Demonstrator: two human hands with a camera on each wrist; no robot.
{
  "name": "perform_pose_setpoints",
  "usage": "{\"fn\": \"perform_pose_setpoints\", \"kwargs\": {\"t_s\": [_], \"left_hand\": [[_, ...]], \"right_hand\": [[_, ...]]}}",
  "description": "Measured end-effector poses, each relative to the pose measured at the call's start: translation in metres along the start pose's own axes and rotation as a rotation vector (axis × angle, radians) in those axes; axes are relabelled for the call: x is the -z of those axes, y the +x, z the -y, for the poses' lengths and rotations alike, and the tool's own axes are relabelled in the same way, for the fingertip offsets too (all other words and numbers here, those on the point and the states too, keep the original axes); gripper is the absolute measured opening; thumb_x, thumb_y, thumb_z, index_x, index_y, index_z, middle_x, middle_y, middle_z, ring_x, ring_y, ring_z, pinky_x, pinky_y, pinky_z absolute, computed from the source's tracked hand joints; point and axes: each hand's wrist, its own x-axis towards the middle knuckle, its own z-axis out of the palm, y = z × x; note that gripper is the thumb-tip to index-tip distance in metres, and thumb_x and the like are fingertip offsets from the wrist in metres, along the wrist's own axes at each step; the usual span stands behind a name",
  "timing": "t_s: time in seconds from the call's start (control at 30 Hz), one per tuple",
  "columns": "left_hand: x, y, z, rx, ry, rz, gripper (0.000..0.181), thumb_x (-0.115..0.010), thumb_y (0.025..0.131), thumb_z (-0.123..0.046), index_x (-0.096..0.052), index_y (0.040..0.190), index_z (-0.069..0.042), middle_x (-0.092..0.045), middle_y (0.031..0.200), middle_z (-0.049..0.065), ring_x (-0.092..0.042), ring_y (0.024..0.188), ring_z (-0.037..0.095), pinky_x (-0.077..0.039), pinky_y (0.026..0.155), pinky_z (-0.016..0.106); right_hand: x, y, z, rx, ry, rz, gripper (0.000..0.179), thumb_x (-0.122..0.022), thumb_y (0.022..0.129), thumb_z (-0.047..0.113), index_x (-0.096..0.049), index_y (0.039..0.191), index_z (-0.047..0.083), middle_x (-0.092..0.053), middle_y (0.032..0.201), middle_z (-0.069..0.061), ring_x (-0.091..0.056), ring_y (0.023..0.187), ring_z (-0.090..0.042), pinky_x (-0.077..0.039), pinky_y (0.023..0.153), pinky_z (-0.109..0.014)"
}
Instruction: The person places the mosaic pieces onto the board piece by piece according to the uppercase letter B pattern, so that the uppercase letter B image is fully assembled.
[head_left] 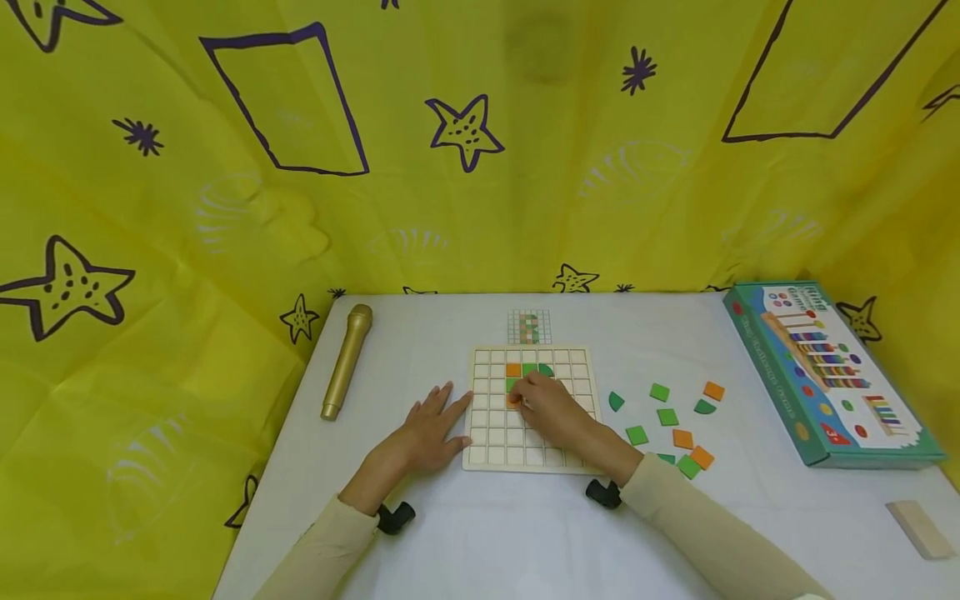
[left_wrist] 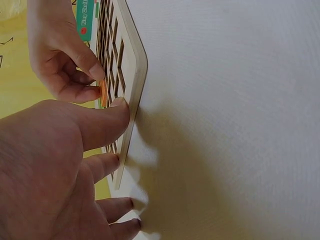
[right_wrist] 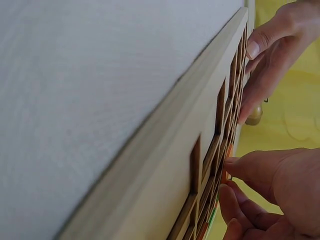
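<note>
A wooden grid board (head_left: 491, 456) lies on the table, with an orange tile (head_left: 513, 369), a green square tile (head_left: 529, 368) and a dark green quarter-circle tile (head_left: 546, 370) set in its cells. My right hand (head_left: 557, 412) is over the middle of the board, thumb and fingertips pinching an orange square tile (left_wrist: 103, 93) at a cell. Part of that tile is hidden by the fingers. At the board's left edge my left hand (head_left: 429, 433) lies with fingers spread, its thumb (left_wrist: 119, 102) and index finger touching the rim.
Loose tiles, including a green square (head_left: 637, 435) and an orange square (head_left: 682, 438), lie scattered right of the board. Behind it is a small pattern card (head_left: 528, 327). A gold microphone (head_left: 347, 362) lies left, a game box (head_left: 836, 375) and a wooden block (head_left: 919, 530) right.
</note>
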Motion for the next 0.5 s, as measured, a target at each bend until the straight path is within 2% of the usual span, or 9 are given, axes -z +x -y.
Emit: {"fn": "perform_pose_setpoints", "kwargs": {"t_s": [0.37,0.5], "left_hand": [[0.001,-0.001,-0.001,0.013,-0.007,0.001,0.071,-0.058,0.108,-0.041,-0.030,0.168,-0.017,-0.016,0.175,0.022,-0.013,0.162,0.042,-0.017,0.128,0.064],[0.000,-0.001,-0.001,0.015,-0.007,0.004,0.071,-0.058,0.108,-0.042,-0.030,0.168,-0.017,-0.016,0.175,0.022,-0.013,0.163,0.042,-0.017,0.128,0.064]], "right_hand": [[0.008,-0.007,-0.002,0.008,0.015,0.005,0.016,-0.076,0.097,0.006,-0.078,0.113,0.008,-0.066,0.119,-0.006,-0.065,0.116,-0.028,-0.054,0.100,-0.048],[0.019,-0.012,-0.011,-0.043,0.032,0.034,0.021,-0.073,0.100,0.010,-0.076,0.121,0.010,-0.064,0.123,-0.006,-0.062,0.121,-0.029,-0.049,0.102,-0.052]]}}
